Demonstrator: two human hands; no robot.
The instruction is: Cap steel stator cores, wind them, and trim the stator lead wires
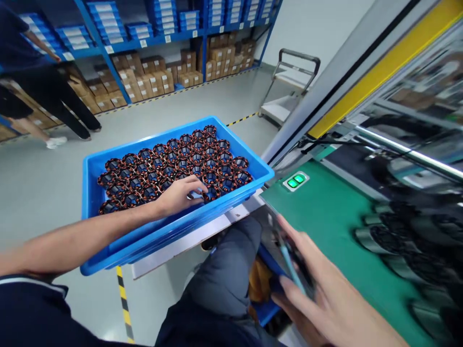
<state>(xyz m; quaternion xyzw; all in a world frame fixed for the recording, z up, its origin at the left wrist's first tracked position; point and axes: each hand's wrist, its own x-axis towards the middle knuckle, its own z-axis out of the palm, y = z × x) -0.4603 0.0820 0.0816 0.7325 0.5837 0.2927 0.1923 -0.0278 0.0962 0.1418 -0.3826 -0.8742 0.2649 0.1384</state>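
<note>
My left hand [183, 195] reaches into a blue tray [87, 193] filled with rows of round, copper-wound parts [159, 162]. Its thumb and fingers are bent round one wound part [211, 193] near the tray's front right corner. At the lower right, my right hand [307, 279] is wrapped round a hand tool [291, 265] with light blue on it, blurred by motion. The tool's tip points up and to the left, over the green work surface's left edge.
The green work surface [325, 212] carries a green-lit switch [296, 181] and several blurred metal cylinders [376, 238] at the right. A white board lies under the tray. Beyond stand a cart [289, 86], blue shelves [155, 38] and people [43, 72]. A blue bin [269, 311] is below.
</note>
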